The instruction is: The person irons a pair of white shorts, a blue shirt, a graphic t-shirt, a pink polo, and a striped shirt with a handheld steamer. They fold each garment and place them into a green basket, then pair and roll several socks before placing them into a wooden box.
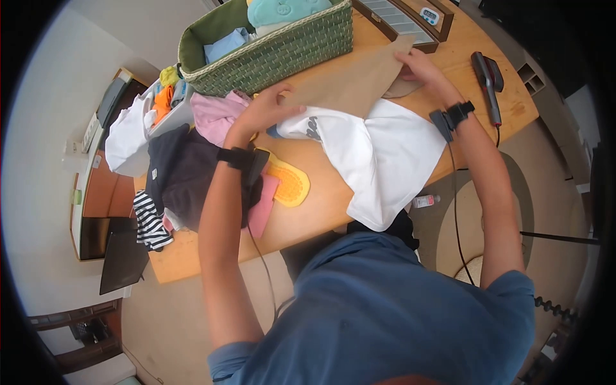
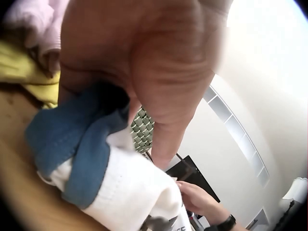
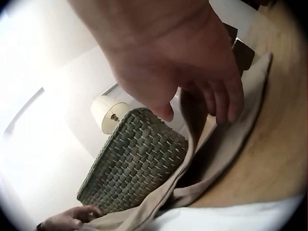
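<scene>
Tan cloth (image 1: 353, 80) stretches between the two hands, over a white garment (image 1: 410, 135) with dark lettering, spread on the table and partly over its front edge. My left hand (image 1: 266, 108) is at the tan cloth's left end, thumb and fingers apart. In the left wrist view that hand (image 2: 149, 57) is over the garment's blue trim (image 2: 89, 159); its fingertips are partly hidden. My right hand (image 1: 418, 66) grips the cloth's far right end. A raised fold of tan cloth (image 3: 190, 125) lies between the thumb and fingers of that hand (image 3: 178, 62) in the right wrist view.
Behind the cloth stands a green woven basket (image 1: 276, 61) holding clothes. Dark garments (image 1: 199, 173), a pink one (image 1: 215, 115) and a yellow piece (image 1: 289, 183) lie at left. A compartmented box (image 1: 398, 25) and a corded black device (image 1: 487, 83) are at right.
</scene>
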The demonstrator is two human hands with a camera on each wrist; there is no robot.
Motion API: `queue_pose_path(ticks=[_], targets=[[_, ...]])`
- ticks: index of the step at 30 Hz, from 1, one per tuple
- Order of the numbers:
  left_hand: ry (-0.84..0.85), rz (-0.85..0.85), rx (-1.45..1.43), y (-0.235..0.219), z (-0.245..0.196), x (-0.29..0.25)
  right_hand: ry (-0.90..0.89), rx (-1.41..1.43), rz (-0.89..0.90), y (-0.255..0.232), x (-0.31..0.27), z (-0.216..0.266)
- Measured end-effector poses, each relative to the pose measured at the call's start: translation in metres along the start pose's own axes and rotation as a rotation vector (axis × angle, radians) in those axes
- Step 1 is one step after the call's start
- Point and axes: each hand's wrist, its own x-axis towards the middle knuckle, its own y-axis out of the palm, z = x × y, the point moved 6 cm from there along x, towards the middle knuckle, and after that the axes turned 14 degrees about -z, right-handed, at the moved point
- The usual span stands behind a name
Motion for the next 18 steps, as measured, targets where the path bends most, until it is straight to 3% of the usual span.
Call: queue_pose_path(ticks=[1, 4, 7, 8, 10, 13, 16, 18], targets=[[-0.015, -0.015, 0.047, -0.002, 0.008, 0.001, -0.141, -0.277, -0.036, -0.002, -0.002, 0.001], [-0.016, -0.127, -0.073, -0.008, 0.019, -0.020, -0.289, -0.443, 0.009, -0.007, -0.101, 0.042], [-0.211, -0.073, -0.224, -0.007, 0.027, -0.040, -0.307, -0.399, 0.380, 0.001, -0.203, 0.045], [-0.185, -0.082, -0.209, -0.007, 0.030, -0.042, -0.268, -0.414, 0.492, 0.002, -0.232, 0.053], [-0.137, -0.104, -0.183, -0.006, 0.037, -0.046, -0.556, -0.443, 0.510, 0.002, -0.269, 0.055], [-0.007, -0.148, -0.270, -0.002, 0.039, -0.042, -0.728, -0.588, 0.446, 0.010, -0.298, 0.048], [-0.034, -0.254, -0.428, -0.004, 0.025, -0.036, -0.823, -0.619, 0.275, 0.018, -0.309, 0.031], [0.032, -0.274, -0.390, -0.003, 0.010, -0.031, -0.836, -0.561, 0.235, 0.019, -0.304, 0.018]])
